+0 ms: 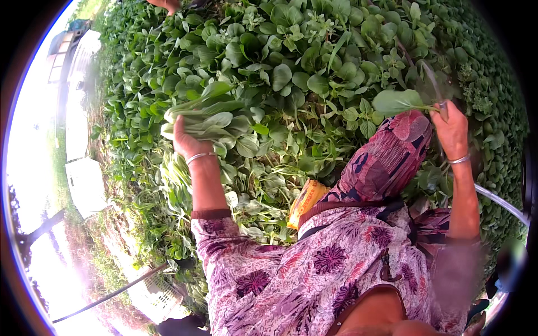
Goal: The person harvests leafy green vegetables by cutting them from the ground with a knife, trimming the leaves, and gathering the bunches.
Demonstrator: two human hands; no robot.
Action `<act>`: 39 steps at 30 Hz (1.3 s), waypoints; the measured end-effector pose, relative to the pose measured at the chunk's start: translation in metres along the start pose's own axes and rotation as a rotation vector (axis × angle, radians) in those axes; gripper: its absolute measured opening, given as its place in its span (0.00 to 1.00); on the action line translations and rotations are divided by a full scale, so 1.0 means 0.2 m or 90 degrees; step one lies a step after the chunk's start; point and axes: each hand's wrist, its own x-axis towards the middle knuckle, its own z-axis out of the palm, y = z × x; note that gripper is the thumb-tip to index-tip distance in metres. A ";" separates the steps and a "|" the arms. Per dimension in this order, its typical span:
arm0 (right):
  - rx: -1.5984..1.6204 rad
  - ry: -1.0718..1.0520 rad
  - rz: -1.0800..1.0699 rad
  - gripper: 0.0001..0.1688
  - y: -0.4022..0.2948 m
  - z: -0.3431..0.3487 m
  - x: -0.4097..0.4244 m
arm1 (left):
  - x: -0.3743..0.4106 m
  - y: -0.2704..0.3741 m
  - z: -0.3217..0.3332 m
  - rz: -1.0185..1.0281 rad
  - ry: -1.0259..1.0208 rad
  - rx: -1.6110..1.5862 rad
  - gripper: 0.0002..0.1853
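Note:
My left hand (pixel 189 140) grips a bunch of leafy greens (pixel 210 115), pale stems toward the palm and leaves pointing right, above cut greens (pixel 174 172) heaped on the ground. At the right, my right hand (pixel 452 128) is closed around a single green leaf (pixel 397 102) by its stalk, beside my knee. A small metal piece shows at those fingers; whether it belongs to a tool or to the hose behind cannot be told. Dense leafy plants (pixel 281 75) grow between and beyond my hands.
A clear hose (pixel 500 201) runs along the right. A yellow printed bag (pixel 309 199) lies by my leg. White plastic crates (pixel 157 296) and a thin pole (pixel 113 294) are at lower left. Part of another person's hand (pixel 168 5) shows at the top.

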 end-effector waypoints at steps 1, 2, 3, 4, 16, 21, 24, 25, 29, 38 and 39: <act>0.061 -0.031 0.019 0.12 0.11 -0.06 0.00 | 0.08 0.13 -0.13 0.075 0.059 0.031 0.18; -0.013 -0.010 0.068 0.12 0.24 -0.08 -0.01 | 0.16 0.27 -0.28 0.173 0.120 0.116 0.20; -0.010 -0.001 0.082 0.12 0.35 -0.12 -0.04 | 0.16 0.38 -0.34 0.236 0.228 0.203 0.26; -0.037 -0.051 0.192 0.11 0.44 -0.16 -0.06 | 0.20 0.53 -0.51 0.301 0.263 0.290 0.29; -0.290 0.120 0.208 0.12 1.16 -0.74 -0.63 | 0.45 0.64 -1.22 -0.020 0.365 0.974 0.51; -0.507 0.205 0.312 0.17 1.07 -1.10 -0.92 | 0.55 0.11 -1.30 -0.183 0.139 0.999 0.60; -0.584 0.234 0.407 0.16 1.14 -1.26 -1.21 | 0.56 -0.07 -1.14 -0.146 0.073 1.133 0.57; -0.562 0.240 0.439 0.17 1.14 -1.26 -1.29 | 0.57 -0.08 -1.08 -0.122 0.057 1.171 0.56; -0.466 0.250 0.633 0.19 1.14 -1.16 -1.56 | 0.62 -0.15 -0.89 -0.043 0.003 1.281 0.52; -0.395 0.126 0.731 0.15 1.27 -0.72 -2.05 | 0.66 -0.17 -0.48 0.130 -0.060 1.388 0.44; -0.426 0.079 0.714 0.15 1.34 -0.70 -2.19 | 0.65 -0.22 -0.43 0.143 -0.082 1.396 0.43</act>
